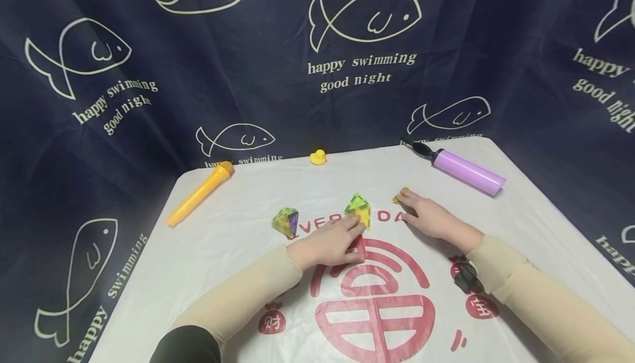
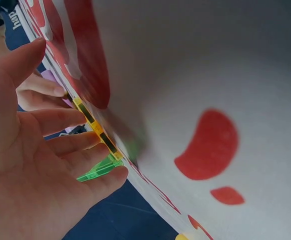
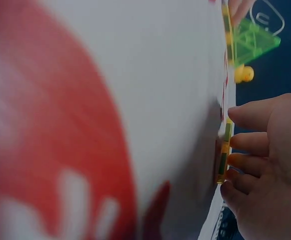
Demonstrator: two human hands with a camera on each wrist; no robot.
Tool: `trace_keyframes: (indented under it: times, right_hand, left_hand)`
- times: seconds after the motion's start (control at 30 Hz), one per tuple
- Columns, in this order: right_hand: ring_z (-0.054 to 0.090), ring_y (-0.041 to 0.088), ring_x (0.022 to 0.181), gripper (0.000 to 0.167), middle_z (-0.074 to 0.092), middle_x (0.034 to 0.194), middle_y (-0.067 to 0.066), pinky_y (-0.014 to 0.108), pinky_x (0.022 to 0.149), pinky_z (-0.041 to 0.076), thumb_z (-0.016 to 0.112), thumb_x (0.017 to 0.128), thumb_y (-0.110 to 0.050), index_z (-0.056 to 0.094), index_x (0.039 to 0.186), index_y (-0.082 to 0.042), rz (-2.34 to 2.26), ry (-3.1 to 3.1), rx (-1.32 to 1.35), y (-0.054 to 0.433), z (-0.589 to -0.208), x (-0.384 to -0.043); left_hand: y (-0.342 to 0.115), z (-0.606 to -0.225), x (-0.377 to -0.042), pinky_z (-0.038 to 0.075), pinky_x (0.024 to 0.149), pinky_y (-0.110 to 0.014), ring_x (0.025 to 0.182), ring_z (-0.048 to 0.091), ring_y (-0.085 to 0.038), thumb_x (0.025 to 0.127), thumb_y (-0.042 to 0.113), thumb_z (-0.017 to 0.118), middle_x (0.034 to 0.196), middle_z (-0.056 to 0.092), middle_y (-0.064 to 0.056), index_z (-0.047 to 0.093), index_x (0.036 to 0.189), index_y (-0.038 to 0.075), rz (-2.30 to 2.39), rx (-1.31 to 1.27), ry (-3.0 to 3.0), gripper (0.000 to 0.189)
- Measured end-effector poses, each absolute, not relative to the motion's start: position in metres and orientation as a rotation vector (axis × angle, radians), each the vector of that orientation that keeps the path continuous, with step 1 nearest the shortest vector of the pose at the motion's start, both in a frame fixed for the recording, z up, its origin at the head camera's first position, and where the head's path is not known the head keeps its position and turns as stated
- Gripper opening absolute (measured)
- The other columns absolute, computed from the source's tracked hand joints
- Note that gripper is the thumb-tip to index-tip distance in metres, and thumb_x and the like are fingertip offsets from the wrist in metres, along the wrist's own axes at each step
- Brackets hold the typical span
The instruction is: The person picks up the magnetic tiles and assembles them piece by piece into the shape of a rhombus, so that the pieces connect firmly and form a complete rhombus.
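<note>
Near the table's middle, my left hand [image 1: 331, 242] lays its fingertips on a see-through yellow tile [image 1: 366, 218], fingers spread and nearly straight. In the left wrist view this yellow tile [image 2: 96, 125] lies along the fingertips, and a green tile piece [image 2: 101, 169] rises behind it. From the head view the green piece [image 1: 356, 202] stands just beyond the yellow one. My right hand [image 1: 429, 217] rests its fingertips on another small yellow tile [image 1: 397, 197], partly hidden under them. The right wrist view shows that tile [image 3: 224, 155] flat on the table, with the thumb apart from it.
A pointed shape of green, yellow and purple tiles [image 1: 285, 222] stands left of my left hand. Along the back are an orange toy microphone [image 1: 198, 195], a yellow rubber duck [image 1: 318, 157] and a purple hand pump [image 1: 468, 171]. A dark curtain [image 1: 278, 76] hangs behind the table.
</note>
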State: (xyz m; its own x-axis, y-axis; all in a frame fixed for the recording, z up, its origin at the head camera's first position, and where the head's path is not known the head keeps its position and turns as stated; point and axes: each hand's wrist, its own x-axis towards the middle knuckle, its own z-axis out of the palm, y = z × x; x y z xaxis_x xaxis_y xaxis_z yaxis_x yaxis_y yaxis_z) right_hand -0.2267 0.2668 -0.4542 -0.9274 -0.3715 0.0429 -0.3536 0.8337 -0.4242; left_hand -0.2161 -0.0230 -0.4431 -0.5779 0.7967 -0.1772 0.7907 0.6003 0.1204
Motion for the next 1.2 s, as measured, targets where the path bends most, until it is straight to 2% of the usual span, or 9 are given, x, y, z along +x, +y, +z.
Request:
trace_keyframes:
  times: [0.3,0.47,0.73,0.93,1.07,1.2]
  right_hand:
    - [0.034,0.051,0.142,0.055,0.037,0.153,0.034,0.061,0.113,0.032,0.066,0.096,-0.010,0.048,0.144,0.012,-0.695,2.944,-0.631,0.250,-0.450,-0.200]
    - [0.036,0.051,0.141,0.053,0.039,0.152,0.034,0.061,0.112,0.033,0.066,0.096,-0.009,0.050,0.143,0.011,-0.673,2.945,-0.652,0.245,-0.448,-0.191]
    - [0.042,0.051,0.136,0.049,0.046,0.147,0.034,0.063,0.109,0.037,0.067,0.094,-0.007,0.056,0.138,0.010,-0.667,2.979,-0.645,0.241,-0.444,-0.184]
    - [0.052,0.051,0.126,0.045,0.058,0.134,0.031,0.064,0.106,0.039,0.073,0.090,-0.006,0.061,0.131,0.009,-0.794,3.061,-0.602,0.249,-0.441,-0.191]
    - [0.055,0.051,0.118,0.053,0.060,0.125,0.033,0.064,0.102,0.041,0.078,0.089,-0.012,0.058,0.131,0.014,-0.841,3.064,-0.532,0.259,-0.440,-0.203]
    - [0.059,0.046,0.107,0.062,0.059,0.120,0.034,0.060,0.096,0.047,0.081,0.088,-0.019,0.055,0.132,0.018,-0.886,2.988,-0.464,0.268,-0.444,-0.215]
  left_hand:
    - [-0.024,-0.441,-0.217,0.031,0.119,-0.046,0.153,0.022,-0.026,0.100,0.054,0.058,0.165,0.027,-0.015,0.038,0.157,0.007,0.006,1.322,2.632,0.077]
    - [-0.023,-0.440,-0.217,0.032,0.118,-0.046,0.152,0.024,-0.027,0.100,0.048,0.059,0.165,0.028,-0.015,0.039,0.157,0.007,-0.028,1.332,2.645,0.073]
    - [-0.022,-0.439,-0.217,0.032,0.118,-0.046,0.152,0.024,-0.026,0.100,0.048,0.059,0.165,0.027,-0.015,0.038,0.157,0.007,-0.044,1.326,2.644,0.073]
    - [-0.021,-0.440,-0.216,0.031,0.118,-0.048,0.152,0.023,-0.027,0.100,0.048,0.060,0.165,0.027,-0.015,0.038,0.157,0.007,-0.037,1.322,2.639,0.074]
    - [-0.021,-0.440,-0.215,0.031,0.118,-0.048,0.153,0.023,-0.026,0.100,0.048,0.059,0.165,0.026,-0.014,0.038,0.157,0.007,-0.035,1.323,2.636,0.073]
    - [-0.021,-0.440,-0.214,0.031,0.118,-0.047,0.153,0.023,-0.026,0.100,0.048,0.059,0.165,0.027,-0.014,0.038,0.158,0.007,-0.032,1.330,2.631,0.073]
